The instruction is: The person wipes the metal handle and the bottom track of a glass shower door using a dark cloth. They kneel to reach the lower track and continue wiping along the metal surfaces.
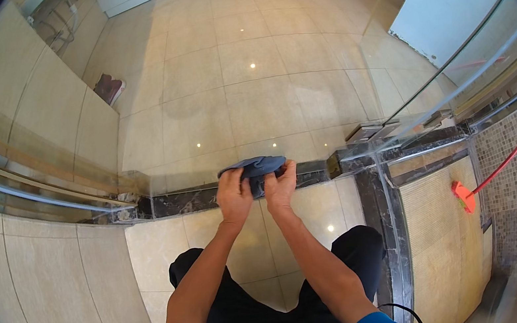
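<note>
A folded blue-grey cloth (259, 165) is pinched between my two hands over a dark marble threshold (184, 201). My left hand (235, 195) grips the cloth's left part, with the fingers on top of it. Its right end is held by my right hand (281, 184), with the thumb turned inward. A lower fold of the cloth hangs between the hands in front of the dark stone; whether it touches the stone is hard to tell.
Glass panels (427, 81) with metal hinges (363, 132) stand at the right. Beyond them a red-handled orange broom (464, 197) leans in a tiled enclosure. A dark red shoe (109, 89) lies by the left wall. A black cable (409, 312) curves beside my right side.
</note>
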`<state>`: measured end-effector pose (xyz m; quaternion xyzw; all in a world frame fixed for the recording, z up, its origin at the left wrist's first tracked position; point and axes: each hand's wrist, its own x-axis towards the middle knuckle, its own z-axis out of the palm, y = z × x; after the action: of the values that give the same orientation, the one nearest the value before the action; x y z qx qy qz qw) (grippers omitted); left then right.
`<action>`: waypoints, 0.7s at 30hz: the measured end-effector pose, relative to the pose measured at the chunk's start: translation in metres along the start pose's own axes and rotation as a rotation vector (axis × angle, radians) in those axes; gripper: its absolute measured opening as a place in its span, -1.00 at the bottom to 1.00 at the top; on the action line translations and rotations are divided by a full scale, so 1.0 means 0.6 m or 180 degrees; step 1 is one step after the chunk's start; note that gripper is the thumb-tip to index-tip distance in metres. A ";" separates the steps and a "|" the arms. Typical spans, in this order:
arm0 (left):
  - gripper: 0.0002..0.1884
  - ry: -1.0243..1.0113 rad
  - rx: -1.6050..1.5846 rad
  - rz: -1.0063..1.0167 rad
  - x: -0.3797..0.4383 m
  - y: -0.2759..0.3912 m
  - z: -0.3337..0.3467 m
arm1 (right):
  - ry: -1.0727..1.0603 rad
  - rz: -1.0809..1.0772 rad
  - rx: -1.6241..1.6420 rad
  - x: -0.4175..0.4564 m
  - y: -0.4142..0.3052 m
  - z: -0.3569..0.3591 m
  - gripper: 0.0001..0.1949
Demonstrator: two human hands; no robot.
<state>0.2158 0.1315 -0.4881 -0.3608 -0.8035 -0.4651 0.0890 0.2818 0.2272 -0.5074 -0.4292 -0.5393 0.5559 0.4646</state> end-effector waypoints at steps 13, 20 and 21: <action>-0.84 -0.0341 -0.3206 -0.3546 -0.033 0.063 0.218 | 0.0226 -0.0208 -0.0730 0.121 0.109 -0.164 -0.73; -0.91 0.0141 -0.2163 -0.3419 -0.063 -0.035 0.225 | -0.0206 0.1838 0.0585 0.090 0.098 -0.108 -0.88; -0.90 0.0123 -0.2032 -0.3412 -0.062 -0.059 0.201 | -0.0384 0.2089 0.0864 0.079 0.111 -0.095 -0.86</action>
<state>0.2427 0.1998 -0.5965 0.0922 -0.6925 -0.6688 -0.2545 0.3245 0.2861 -0.5753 -0.4803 -0.3205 0.7664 0.2815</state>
